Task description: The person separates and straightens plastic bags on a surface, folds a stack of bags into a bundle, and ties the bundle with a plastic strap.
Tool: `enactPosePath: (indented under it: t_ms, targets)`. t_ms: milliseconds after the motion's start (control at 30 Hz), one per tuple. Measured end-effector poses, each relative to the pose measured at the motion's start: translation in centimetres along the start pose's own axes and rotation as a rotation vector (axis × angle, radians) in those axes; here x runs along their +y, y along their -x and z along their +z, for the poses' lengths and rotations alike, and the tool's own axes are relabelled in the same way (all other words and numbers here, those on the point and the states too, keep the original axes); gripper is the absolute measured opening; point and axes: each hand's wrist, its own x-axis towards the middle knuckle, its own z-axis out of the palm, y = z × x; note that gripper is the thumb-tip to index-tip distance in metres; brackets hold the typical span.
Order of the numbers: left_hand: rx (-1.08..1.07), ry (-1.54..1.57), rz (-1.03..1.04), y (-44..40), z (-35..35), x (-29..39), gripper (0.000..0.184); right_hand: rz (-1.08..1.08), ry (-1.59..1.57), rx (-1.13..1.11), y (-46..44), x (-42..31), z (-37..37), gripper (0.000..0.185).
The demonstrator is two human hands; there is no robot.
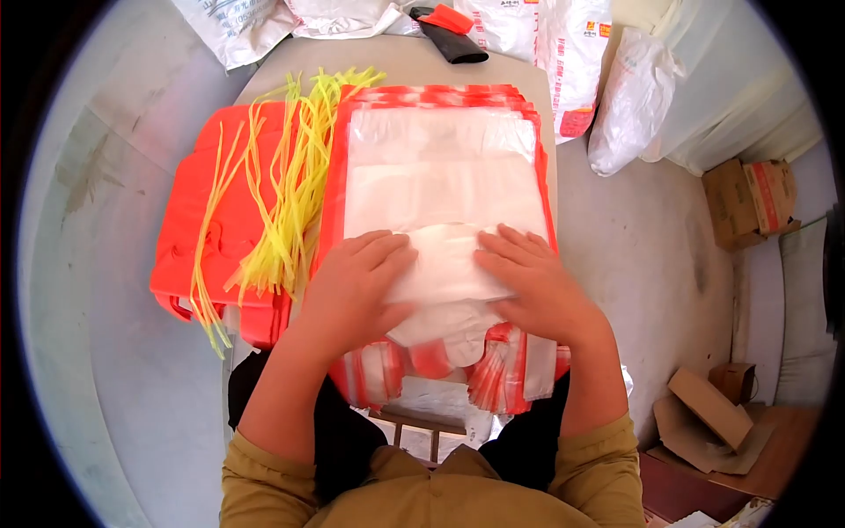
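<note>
A thick stack of clear plastic bags with red edges (444, 194) lies on the table in front of me. My left hand (363, 286) rests palm down on its left part, fingers spread. On the right part my right hand (532, 282) lies flat, also with its fingers apart. Between the hands the top plastic is folded or bunched. The bags' red-and-clear handle ends (503, 378) hang over the near edge. Left of the stack is a pile of red bags (211, 194), with yellow strips (295, 189) strewn across it.
White printed sacks (576, 62) stand beyond the table (352, 57). A black and a red item (453, 40) lie at its far edge. On the right are a cardboard box (748, 202) on the floor and opened cardboard (709, 422) lower down.
</note>
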Motion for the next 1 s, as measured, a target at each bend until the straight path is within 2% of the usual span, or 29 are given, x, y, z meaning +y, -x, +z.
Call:
enactPosePath:
  t_ms: [133, 200, 333, 400, 500, 600, 700, 800, 900, 1000]
  targets:
    - [-0.068, -0.029, -0.021, 1.1, -0.3, 0.1, 0.059, 0.022, 0.053, 0.045, 0.9, 1.0, 0.0, 0.061]
    - [-0.081, -0.044, -0.036, 1.4, -0.3, 0.0, 0.06, -0.005, 0.102, 0.064, 0.8, 0.8, 0.0, 0.055]
    - [-0.064, -0.03, -0.05, 1.6, -0.6, -0.2, 0.056, 0.01, 0.127, 0.047, 0.6, 0.7, -0.2, 0.055]
    - [-0.036, -0.022, -0.078, 1.7, -0.6, -0.3, 0.052, 0.011, 0.095, 0.075, 0.6, 0.5, -0.7, 0.049]
    - [0.011, 0.084, -0.1, 1.8, -1.4, -0.6, 0.041, 0.105, -0.006, 0.086, 1.0, 0.1, -1.9, 0.037]
    - [0.031, 0.404, -0.369, 2.5, -1.7, -0.9, 0.024, 0.233, -0.081, 0.066, 1.5, -1.2, -4.5, 0.025]
    - [0.093, 0.708, -0.522, 2.7, -1.9, -1.3, 0.018, 0.333, -0.208, 0.11, 1.9, -1.1, -5.4, 0.016]
    - [0.187, 0.982, -0.65, 1.4, -0.7, -1.8, 0.023, 0.409, -0.311, 0.224, 1.4, -0.2, -5.1, 0.014]
    - [0.323, 1.001, -0.656, -0.3, 1.3, -2.4, 0.036, 0.472, -0.396, 0.4, 0.1, 0.9, -3.9, 0.022]
    - [0.389, 0.837, -0.684, -1.4, 2.4, -2.4, 0.05, 0.477, -0.467, 0.573, -1.7, 2.8, -1.8, 0.027]
